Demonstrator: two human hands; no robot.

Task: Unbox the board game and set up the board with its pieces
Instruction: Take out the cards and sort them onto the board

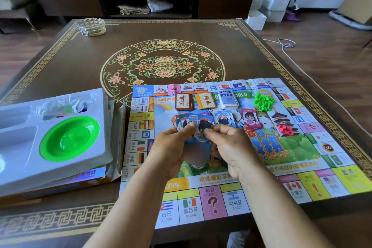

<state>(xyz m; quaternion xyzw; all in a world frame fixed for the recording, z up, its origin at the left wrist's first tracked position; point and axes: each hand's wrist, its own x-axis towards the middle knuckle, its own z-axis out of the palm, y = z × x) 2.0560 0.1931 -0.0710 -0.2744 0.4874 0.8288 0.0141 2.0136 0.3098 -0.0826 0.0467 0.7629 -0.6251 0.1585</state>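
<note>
Dark brown wood, inlaid with a gold key-pattern border and a round floral medallion, is forming the low table (80, 70) that is carrying everything, and it is standing on wood-look flooring in front of a dark media cabinet (145, 2) cluttered with cables and white boxes. A paper game board (302, 167) is lying flat toward the table's near right corner, its long axis running left to right and its near-edge lettering reading upright to the wearer. Along the board's far side, a brown card deck (184, 101), an orange card deck (206, 100) and a white card deck (228, 99) are sitting in a row, with green pieces (263, 101) and red pieces (286, 130) nearer its right edge. Over the board's middle, the left hand (171, 153) and right hand (231, 151) are both pinching a fan of play money (194, 122). At the table's left edge, a white plastic tray (60, 159) holding a green dish (69, 139) is resting on the game box (60, 183).
</note>
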